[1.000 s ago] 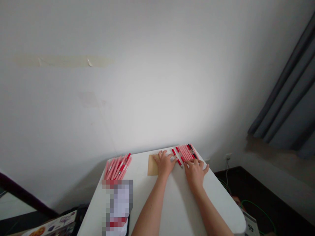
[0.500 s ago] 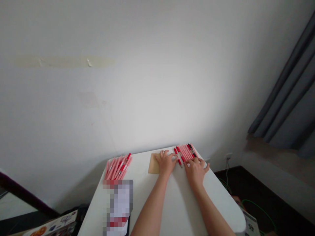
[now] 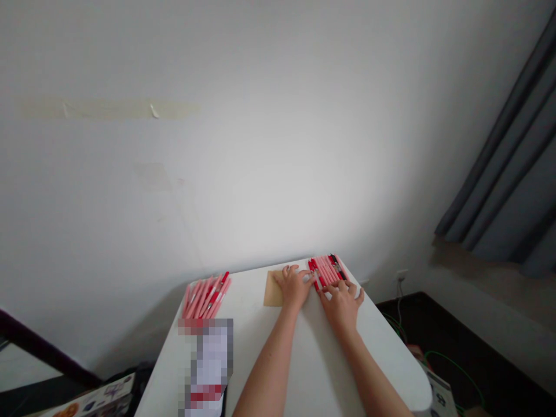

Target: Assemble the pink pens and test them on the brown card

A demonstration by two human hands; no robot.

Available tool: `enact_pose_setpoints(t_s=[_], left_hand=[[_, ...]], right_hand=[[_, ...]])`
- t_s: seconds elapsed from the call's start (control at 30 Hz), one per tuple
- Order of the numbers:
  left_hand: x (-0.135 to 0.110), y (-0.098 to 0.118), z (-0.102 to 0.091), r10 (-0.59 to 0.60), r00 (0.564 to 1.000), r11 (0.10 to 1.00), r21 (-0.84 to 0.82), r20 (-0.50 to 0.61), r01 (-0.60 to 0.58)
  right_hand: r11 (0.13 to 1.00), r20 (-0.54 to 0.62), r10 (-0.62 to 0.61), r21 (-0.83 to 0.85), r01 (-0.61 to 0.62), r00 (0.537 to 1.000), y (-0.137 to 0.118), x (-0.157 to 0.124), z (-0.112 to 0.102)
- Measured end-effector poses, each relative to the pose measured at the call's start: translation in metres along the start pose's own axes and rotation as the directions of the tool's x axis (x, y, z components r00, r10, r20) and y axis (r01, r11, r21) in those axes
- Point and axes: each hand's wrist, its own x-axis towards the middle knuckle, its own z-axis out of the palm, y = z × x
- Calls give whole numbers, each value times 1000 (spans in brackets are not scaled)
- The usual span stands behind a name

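Two hands, left hand (image 3: 297,285) and right hand (image 3: 342,302), flank the leftmost red pen (image 3: 310,266) of a pen row (image 3: 329,269) at the white table's (image 3: 249,315) far right, fingers loosely spread; any grip cannot be told. Alignment seems underway, calling for light nudging.

Lie flat, side by side, in a close row of slim pens (image 3: 329,271) at the far right corner of the white table (image 3: 321,370), slanting with far ends to the left and near ends to the right. Run mostly in pale pink, with two bright red pens (image 3: 311,266) at the left end and a black pen (image 3: 342,275) near the right end.
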Motion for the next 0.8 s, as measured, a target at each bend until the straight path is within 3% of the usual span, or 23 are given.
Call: enact_pose_setpoints(t_s=[0.3, 0.8], left_hand=[[1, 0, 1, -8, 1000, 1000, 14, -2, 8], [2, -3, 4, 11, 1000, 999, 44, 15, -12]], right_hand=[[1000, 42, 3, 26, -4, 999, 2, 0, 3], [1000, -16, 15, 7, -15, 1000, 4, 4, 6]])
